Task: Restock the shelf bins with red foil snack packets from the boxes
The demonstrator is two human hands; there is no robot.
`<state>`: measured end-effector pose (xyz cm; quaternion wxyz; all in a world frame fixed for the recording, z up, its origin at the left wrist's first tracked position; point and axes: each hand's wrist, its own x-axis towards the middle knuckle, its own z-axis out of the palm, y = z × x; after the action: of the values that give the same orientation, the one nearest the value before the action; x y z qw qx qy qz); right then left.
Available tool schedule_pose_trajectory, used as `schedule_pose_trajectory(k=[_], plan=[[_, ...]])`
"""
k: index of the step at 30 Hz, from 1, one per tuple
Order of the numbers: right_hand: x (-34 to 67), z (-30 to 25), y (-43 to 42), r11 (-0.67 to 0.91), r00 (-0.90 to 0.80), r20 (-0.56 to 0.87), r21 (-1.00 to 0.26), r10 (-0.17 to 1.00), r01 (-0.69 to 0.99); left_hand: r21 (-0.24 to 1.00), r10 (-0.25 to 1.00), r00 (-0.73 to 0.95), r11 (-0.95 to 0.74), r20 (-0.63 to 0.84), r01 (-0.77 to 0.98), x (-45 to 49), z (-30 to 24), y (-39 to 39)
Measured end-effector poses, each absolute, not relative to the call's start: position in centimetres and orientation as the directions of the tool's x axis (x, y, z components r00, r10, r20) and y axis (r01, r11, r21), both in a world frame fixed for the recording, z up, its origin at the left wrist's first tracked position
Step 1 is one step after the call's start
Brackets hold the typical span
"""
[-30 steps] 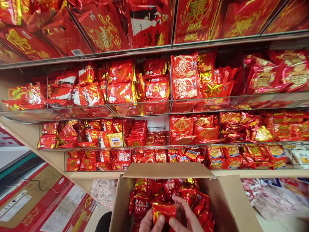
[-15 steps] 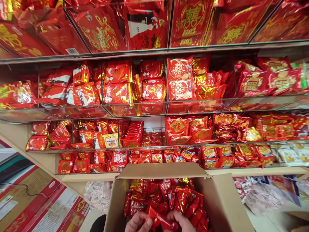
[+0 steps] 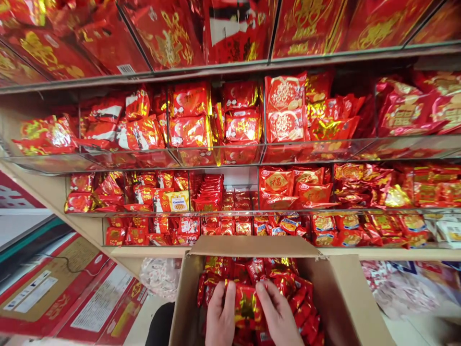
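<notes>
A red packet with gold print is pinched between my two hands over an open cardboard box. My left hand grips the packet's left edge, thumb and fingers closed. On the right edge, my right hand holds it the same way. Beneath and around the hands, the box is filled with many similar shiny red packets. What is inside the held packet cannot be seen.
Shelves with clear dividers hold rows of red snack packets behind the box. A yellow-and-white cookie packet stands among them. Red-and-brown cartons lie on the left. Clear plastic bags sit under the bottom shelf.
Both hands have risen a little with the red packet, which now faces me flatter, gold print showing. The whole view has shifted, so shelves and box appear further right.
</notes>
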<state>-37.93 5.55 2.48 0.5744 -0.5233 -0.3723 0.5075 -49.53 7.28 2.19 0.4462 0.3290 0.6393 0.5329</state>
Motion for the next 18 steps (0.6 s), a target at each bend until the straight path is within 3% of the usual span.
schedule_pose_trajectory(k=[5,8,12,15,18], plan=[[-37.0,3.8,6.1,-0.09,0.271,-0.115,-0.991,0.956,-0.103,0.973,0.948,-0.219,0.226,-0.233,-0.055,-48.6,4.0,7.6],[-37.3,3.2,6.2,-0.082,0.322,-0.09,-0.996,0.942,-0.037,0.972,0.922,-0.31,0.221,-0.233,-0.075,-48.8,3.3,7.6],[-37.6,3.5,6.1,-0.062,0.096,-0.074,-0.991,0.993,-0.116,0.984,0.922,-0.345,0.173,-0.175,-0.036,-50.2,2.8,7.7],[-36.9,6.4,6.4,-0.022,-0.087,-0.023,-1.0,0.996,0.014,0.995,0.971,-0.239,0.047,-0.024,0.091,-52.3,3.9,7.8],[-36.2,10.9,8.2,0.174,-0.065,0.162,-0.94,0.985,0.294,0.917,0.945,-0.201,-0.173,0.257,0.36,-55.5,4.9,8.5]])
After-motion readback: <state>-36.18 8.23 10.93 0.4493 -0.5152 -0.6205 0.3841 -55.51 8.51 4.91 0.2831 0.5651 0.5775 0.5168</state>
